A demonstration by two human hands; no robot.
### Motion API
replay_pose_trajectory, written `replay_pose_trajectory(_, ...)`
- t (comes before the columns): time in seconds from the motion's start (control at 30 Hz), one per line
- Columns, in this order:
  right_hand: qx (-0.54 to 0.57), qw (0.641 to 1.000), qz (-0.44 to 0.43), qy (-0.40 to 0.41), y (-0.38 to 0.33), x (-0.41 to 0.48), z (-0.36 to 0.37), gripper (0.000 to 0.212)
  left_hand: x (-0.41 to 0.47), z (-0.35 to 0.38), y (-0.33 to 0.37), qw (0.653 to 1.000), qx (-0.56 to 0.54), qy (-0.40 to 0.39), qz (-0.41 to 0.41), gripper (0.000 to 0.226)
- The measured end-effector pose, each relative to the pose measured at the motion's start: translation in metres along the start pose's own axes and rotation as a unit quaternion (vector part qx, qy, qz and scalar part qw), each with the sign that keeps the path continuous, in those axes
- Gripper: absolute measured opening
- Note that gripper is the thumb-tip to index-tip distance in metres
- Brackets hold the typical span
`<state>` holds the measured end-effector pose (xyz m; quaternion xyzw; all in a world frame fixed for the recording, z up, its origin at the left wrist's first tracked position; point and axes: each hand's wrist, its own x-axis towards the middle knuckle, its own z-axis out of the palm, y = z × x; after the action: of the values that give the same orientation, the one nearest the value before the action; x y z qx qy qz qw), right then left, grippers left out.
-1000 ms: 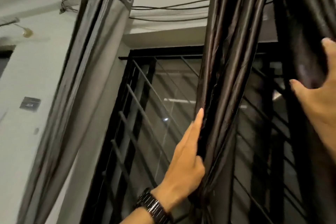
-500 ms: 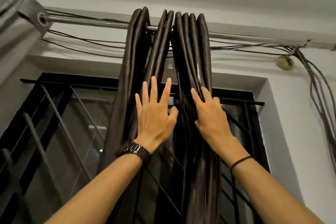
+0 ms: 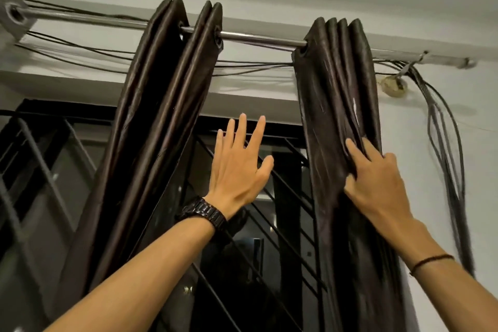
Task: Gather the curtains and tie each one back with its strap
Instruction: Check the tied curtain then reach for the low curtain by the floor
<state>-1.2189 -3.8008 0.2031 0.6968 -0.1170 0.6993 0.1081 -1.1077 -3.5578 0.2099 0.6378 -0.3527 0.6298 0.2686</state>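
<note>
Your two forearms [image 3: 140, 275] are bare along all their visible length; on your left wrist sits a black watch [image 3: 204, 213] with a glossy band of chunky rectangular links; round your right wrist runs a thin dark cord bracelet [image 3: 431, 260]; your left hand [image 3: 237, 172] and right hand [image 3: 377, 186] are bare.

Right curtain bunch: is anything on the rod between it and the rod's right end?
Yes. The right hand grips the right curtain bunch; past it the rod runs bare until a cable bundle, seemingly tied round the rod just short of its right end. It may stop the curtain there.
</note>
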Motion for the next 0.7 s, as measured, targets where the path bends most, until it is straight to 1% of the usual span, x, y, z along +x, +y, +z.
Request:
replay_pose_trajectory(0.1,-0.037,0.999,-0.006,0.040,-0.050,-0.016,-0.001,0.069,-0.022,-0.010,-0.009,0.999,0.033,-0.007,0.008,0.077)
replay_pose_trajectory(0.2,0.000,0.997,-0.028,0.077,-0.108,-0.037,-0.009,0.057,-0.054,-0.037,-0.023,0.997,0.076,0.005,0.034,0.079)
replay_pose_trajectory(0.27,0.066,0.993,-0.062,0.080,-0.150,-0.059,-0.009,0.050,-0.083,-0.061,-0.039,0.995,0.095,0.015,0.036,0.078)
replay_pose_trajectory(0.33,0.170,0.977,-0.100,0.077,-0.192,-0.084,-0.010,0.044,-0.115,-0.086,-0.056,0.994,0.105,0.017,0.025,0.076)
replay_pose_trajectory(0.4,0.278,0.948,-0.144,0.061,-0.237,-0.118,-0.010,0.043,-0.157,-0.110,-0.076,0.993,0.116,0.008,0.004,0.075)
replay_pose_trajectory(0.47,0.366,0.909,-0.196,0.047,-0.279,-0.167,-0.011,0.041,-0.207,-0.131,-0.096,0.992,0.122,-0.012,-0.012,0.071)
replay_pose_trajectory(0.53,0.434,0.869,-0.237,0.014,-0.323,-0.231,-0.011,0.037,-0.267,-0.150,-0.118,0.989,0.131,-0.046,-0.044,0.064)
replay_pose_trajectory(0.6,0.473,0.844,-0.243,-0.068,-0.361,-0.294,-0.005,0.036,-0.331,-0.165,-0.141,0.982,0.144,-0.092,-0.085,0.061)
replay_pose_trajectory(0.7,0.489,0.817,-0.236,-0.196,-0.403,-0.365,0.014,0.038,-0.414,-0.181,-0.172,0.960,0.161,-0.183,-0.135,0.063)
